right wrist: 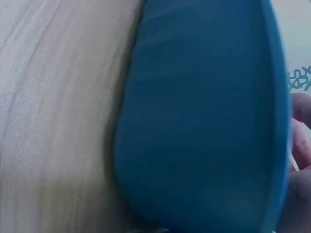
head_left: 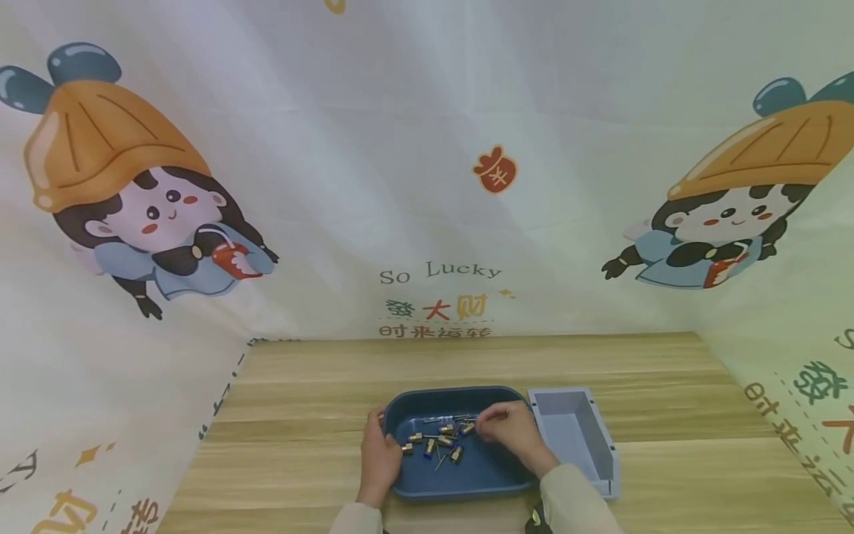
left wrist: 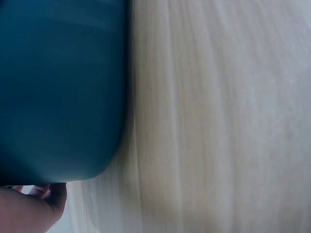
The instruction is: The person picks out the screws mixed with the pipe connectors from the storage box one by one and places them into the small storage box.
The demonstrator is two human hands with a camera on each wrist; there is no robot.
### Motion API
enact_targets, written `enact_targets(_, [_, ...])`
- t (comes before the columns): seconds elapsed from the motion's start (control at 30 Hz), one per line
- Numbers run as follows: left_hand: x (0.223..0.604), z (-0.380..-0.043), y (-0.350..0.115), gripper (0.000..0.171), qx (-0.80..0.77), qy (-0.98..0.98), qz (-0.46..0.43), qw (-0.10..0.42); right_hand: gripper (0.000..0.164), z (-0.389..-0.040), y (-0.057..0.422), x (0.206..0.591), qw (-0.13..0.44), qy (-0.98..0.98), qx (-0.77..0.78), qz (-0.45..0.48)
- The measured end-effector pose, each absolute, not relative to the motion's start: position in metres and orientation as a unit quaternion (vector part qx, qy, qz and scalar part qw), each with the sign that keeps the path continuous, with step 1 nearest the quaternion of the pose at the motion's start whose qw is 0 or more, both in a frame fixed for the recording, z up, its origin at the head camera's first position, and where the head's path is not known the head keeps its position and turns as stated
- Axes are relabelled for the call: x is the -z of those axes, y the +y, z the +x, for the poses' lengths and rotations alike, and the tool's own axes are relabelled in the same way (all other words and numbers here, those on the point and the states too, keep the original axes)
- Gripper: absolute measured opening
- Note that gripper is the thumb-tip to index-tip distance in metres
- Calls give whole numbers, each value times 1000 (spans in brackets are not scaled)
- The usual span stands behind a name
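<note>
A dark blue plastic tray (head_left: 467, 482) sits on the wooden table. In it lie several small brass-coloured fittings (head_left: 457, 453), some with a blue end, and thin silver pins (head_left: 440, 463). My left hand (head_left: 380, 456) grips the tray's left end, thumb over the rim and fingers along the outer wall. In the left wrist view, fingers of the left hand (left wrist: 29, 208) show at the tray's edge. My right hand (head_left: 510, 430) reaches over the right side, its bent fingertips right at the fittings. I cannot tell whether it pinches one. The right wrist view shows mostly the tray's outer wall (right wrist: 194, 121).
Close to the right of the tray stands a grey rectangular bin (head_left: 574, 430) with raised walls. A pale printed cloth (head_left: 333, 185) with cartoon figures hangs behind and at both sides of the table (head_left: 300, 415).
</note>
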State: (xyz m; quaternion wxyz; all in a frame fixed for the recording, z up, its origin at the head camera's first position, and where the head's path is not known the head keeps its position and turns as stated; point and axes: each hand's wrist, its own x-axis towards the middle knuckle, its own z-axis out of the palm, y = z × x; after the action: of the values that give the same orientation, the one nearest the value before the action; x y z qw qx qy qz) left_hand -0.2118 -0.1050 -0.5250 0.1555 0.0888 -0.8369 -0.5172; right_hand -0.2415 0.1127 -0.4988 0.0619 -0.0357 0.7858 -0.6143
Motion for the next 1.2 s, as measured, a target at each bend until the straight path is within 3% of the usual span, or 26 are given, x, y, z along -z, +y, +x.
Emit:
enact_targets(0.3, [523,-212,-105,49,514,-838,86,158,20,-244,128,481,67,781,619,-45])
enact_targets(0.57, [521,-212,-104,49,514,-839,87,154,19,-244,157,466,39,785,618,12])
enact_targets(1.2, [520,-210,-104,49,515,-837,84,162,13,-240,196,477,-11,802,592,73])
